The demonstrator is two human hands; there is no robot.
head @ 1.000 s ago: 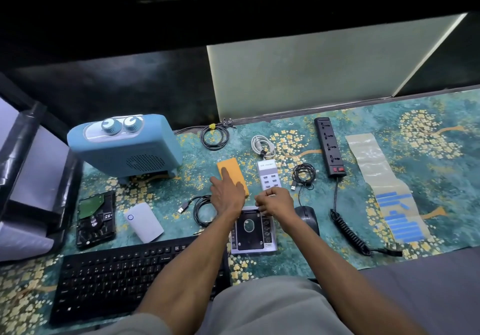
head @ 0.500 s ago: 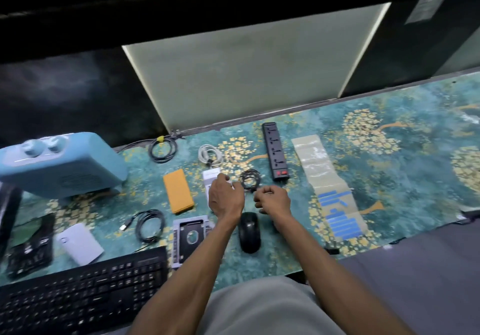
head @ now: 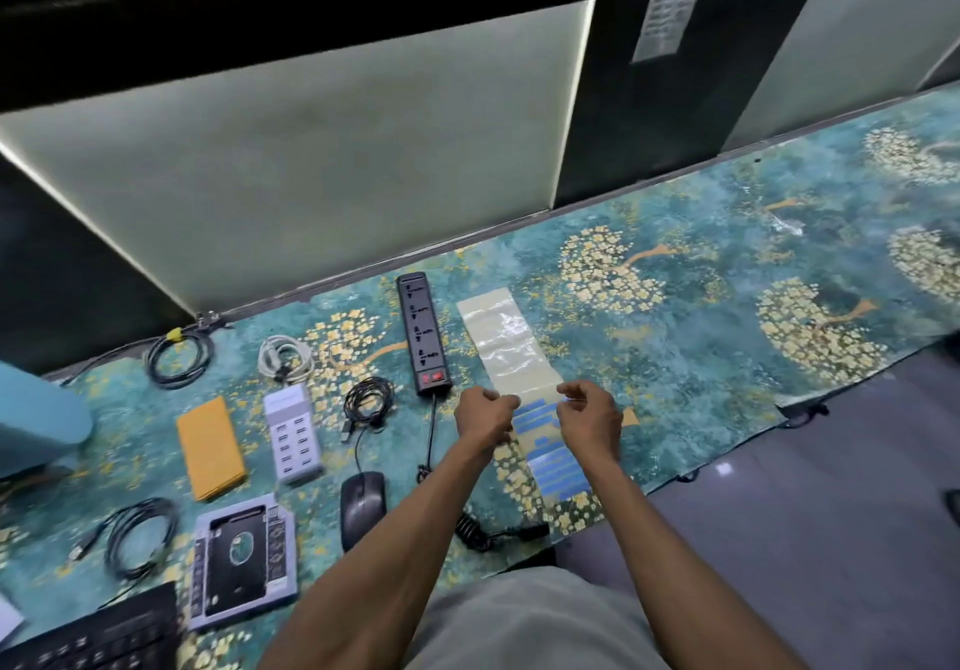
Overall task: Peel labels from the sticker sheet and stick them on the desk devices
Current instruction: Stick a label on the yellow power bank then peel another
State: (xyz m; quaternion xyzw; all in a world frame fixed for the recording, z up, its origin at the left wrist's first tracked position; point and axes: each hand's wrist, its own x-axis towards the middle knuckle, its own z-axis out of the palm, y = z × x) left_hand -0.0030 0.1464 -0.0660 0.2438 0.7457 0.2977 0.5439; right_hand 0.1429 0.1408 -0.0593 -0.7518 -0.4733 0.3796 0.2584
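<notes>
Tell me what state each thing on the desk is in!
Sticker sheet: flat on the desk, far half already bare, blue labels left at the near end.
Left hand: fingers curled at the sheet's left edge.
Right hand: pinching at the sheet's right edge.
Power strip: lying flat; red switch's position unclear.
Mouse: untouched.
Black cable: coiled.

This looks like an office desk: a tabletop under a teal flowered mat, carrying a keyboard, mouse, power strip, multi-port USB charger and coiled cables, with pale partition panels behind.
</notes>
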